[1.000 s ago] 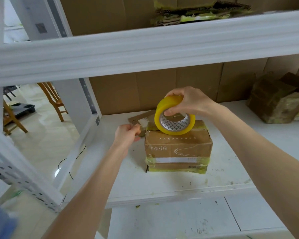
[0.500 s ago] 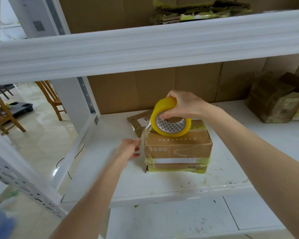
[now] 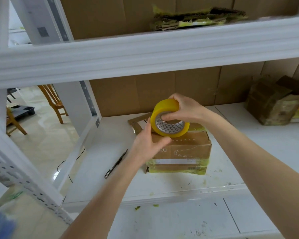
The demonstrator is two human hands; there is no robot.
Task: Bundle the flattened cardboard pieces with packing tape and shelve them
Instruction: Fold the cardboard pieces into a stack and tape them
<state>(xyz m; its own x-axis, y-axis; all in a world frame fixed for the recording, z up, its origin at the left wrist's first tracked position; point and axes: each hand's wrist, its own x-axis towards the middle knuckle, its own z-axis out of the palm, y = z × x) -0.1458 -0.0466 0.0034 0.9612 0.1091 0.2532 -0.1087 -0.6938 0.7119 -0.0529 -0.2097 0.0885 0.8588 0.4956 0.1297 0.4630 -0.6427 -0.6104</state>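
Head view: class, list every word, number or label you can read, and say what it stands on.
Nothing reads clearly.
Bundle front: large printed characters, partly hidden by the left hand, blurred.
Bundle's white label: print too small.
Tape core: triangle pattern, no words.

A white shelf [image 3: 179, 180] – scuffed and flecked with yellowish scraps – is seen bearing a taped cardboard bundle [image 3: 185, 152] near its middle. A slim dark pen-like tool [image 3: 116, 163] is laid to its left, a flat cardboard piece [image 3: 136, 122] behind it, and another taped bundle [image 3: 273, 106] is set well apart at the far right
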